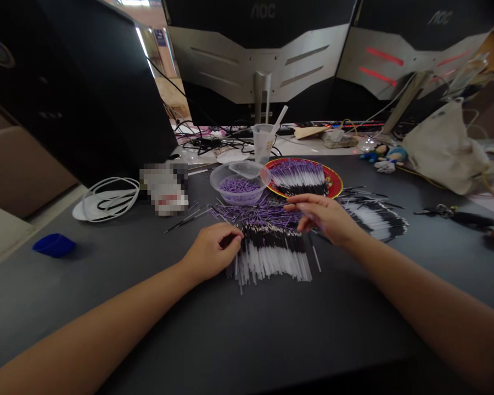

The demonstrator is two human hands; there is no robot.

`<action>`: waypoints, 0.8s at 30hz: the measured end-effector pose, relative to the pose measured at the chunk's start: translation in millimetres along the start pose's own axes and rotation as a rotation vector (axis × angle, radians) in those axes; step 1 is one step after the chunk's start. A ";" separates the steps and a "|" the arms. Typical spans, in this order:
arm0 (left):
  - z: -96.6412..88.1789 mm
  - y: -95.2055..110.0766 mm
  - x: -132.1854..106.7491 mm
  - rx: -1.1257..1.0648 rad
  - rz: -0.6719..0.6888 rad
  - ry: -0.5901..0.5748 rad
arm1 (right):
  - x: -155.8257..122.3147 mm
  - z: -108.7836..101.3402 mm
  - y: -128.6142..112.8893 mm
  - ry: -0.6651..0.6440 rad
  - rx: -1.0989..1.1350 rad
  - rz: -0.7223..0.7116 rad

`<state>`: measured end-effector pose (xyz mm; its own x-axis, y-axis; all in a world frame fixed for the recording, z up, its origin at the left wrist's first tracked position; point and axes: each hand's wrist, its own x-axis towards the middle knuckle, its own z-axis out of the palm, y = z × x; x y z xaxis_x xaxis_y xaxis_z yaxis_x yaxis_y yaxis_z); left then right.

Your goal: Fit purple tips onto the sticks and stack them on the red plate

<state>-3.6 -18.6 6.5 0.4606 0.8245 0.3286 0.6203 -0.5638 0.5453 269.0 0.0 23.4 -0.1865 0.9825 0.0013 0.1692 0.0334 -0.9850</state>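
Note:
My left hand (212,252) rests at the near pile of thin white sticks with black ends (271,258), its fingers pinching a dark bundle of those ends. My right hand (323,216) hovers open, fingers apart, just above a loose spread of purple-tipped sticks (259,213) and holding nothing. Behind them stands a clear plastic bowl (239,184) of short purple pieces. A red plate with a gold rim (333,181) carries a neat row of purple-and-white sticks. A second black-and-white pile (374,219) lies to the right of my right hand.
The dark grey tabletop (247,340) runs under everything. A blue cup (53,245), a white coil (111,198) and a blurred packet (164,189) lie left. A translucent cup (264,142), cables, small plush toys (385,156), a cloth bag (444,148) and monitors stand behind.

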 end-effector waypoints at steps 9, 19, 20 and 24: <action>2.8 -3.8 0.1 0.076 -0.006 -0.056 | -4.4 7.9 2.3 -0.001 -0.158 -0.098; -2.6 15.1 -6.3 -0.252 0.022 -0.136 | -25.5 43.7 13.1 -0.033 -1.118 -0.739; -1.9 16.8 -6.9 -0.233 0.019 -0.144 | -27.0 46.0 13.3 -0.045 -1.181 -0.776; 3.4 22.3 -8.4 -0.189 0.007 -0.206 | -33.8 51.7 10.8 -0.062 -1.274 -0.896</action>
<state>8.5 -38.3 13.3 0.5961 0.7826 0.1797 0.4961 -0.5350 0.6839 227.1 -42.4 3.8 -0.7048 0.5496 0.4485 0.6581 0.7426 0.1242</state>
